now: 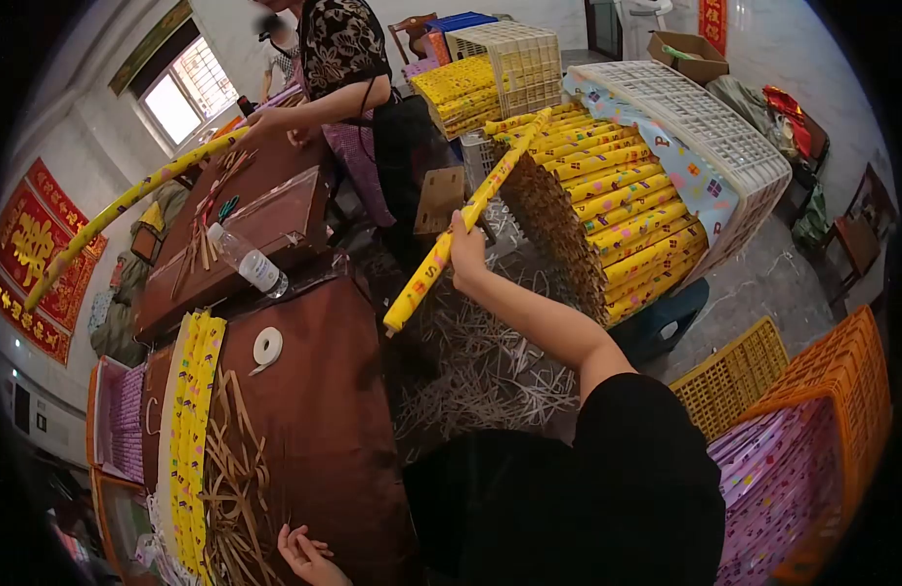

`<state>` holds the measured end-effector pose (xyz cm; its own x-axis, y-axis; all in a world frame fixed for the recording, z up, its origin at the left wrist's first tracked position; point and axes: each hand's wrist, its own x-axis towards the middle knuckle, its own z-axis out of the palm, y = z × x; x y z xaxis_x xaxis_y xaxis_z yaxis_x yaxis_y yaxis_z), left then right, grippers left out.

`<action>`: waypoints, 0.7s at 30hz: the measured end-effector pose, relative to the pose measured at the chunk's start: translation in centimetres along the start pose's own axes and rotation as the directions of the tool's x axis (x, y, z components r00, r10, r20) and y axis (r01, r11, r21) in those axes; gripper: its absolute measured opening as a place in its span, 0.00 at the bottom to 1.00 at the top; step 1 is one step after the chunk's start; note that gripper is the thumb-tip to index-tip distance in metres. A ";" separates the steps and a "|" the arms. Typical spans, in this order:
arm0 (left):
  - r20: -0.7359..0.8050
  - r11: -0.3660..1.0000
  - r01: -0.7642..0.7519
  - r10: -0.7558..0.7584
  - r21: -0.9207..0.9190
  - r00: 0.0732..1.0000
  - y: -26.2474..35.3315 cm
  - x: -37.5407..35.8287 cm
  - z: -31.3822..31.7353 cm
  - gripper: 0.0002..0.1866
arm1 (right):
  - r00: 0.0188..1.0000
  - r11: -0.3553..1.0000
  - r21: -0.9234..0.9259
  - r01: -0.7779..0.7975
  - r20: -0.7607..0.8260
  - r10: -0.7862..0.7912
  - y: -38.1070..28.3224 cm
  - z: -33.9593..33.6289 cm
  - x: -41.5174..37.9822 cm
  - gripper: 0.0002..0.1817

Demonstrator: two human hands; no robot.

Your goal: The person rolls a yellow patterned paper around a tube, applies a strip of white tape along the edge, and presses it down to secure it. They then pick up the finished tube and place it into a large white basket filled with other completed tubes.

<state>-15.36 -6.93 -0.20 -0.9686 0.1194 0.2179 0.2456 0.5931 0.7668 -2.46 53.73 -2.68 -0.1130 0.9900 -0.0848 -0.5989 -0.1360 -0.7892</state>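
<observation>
A large pile of yellow tubes (627, 195) is lying in a white crate (710, 122) ahead and to the right, and pale paper strips (480, 376) are littering the floor below. An orange crate (861, 391) of pink tubes (778, 488) is standing at the lower right, beside a yellow basket (734, 381). On the brown table (319, 410), a row of yellow tubes (192, 439) is lying next to loose brown strips (238, 488), with a white tape roll (267, 346) near them and a water bottle (249, 261) lying beyond. Across the way a co-worker (338, 59) is holding a long yellow tube (128, 195); that person and the big pile are bounding the space ahead.

The right arm (539, 313) is reaching forward from a black sleeve (646, 439), its forearm slanting up and to the left over the littered floor. The right hand (466, 249) is gripping the printed yellow tube (436, 270) around its middle, fingers closed, and the tube is slanting, near end low, far end probably just overlapping the pile in view rather than touching it. The left hand (309, 555) is resting or hovering by the near table edge, beside the brown strips, fingers loosely curled and open, holding nothing.
</observation>
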 end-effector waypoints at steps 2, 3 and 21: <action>-0.002 0.999 -0.002 0.002 0.042 1.000 0.7 0.2 0.2 0.23 | 0.998 0.998 0.050 -0.029 -0.046 0.032 0.5 1.2 4.3 0.18; -0.006 0.998 -0.003 0.004 0.061 1.000 1.1 0.4 0.4 0.23 | 0.993 0.990 0.092 -0.109 -0.025 0.111 0.0 1.8 5.7 0.19; -0.053 0.907 0.075 -0.058 0.414 0.997 6.7 0.7 6.0 0.22 | 0.970 0.963 -0.135 0.231 0.103 -0.218 -2.5 -0.1 27.6 0.61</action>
<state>-14.62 1.89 1.45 -0.9779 0.0421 0.2046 0.1344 0.8766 0.4620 -4.02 81.41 -3.16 -0.0605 0.9864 0.1527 -0.4958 0.1030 -0.8623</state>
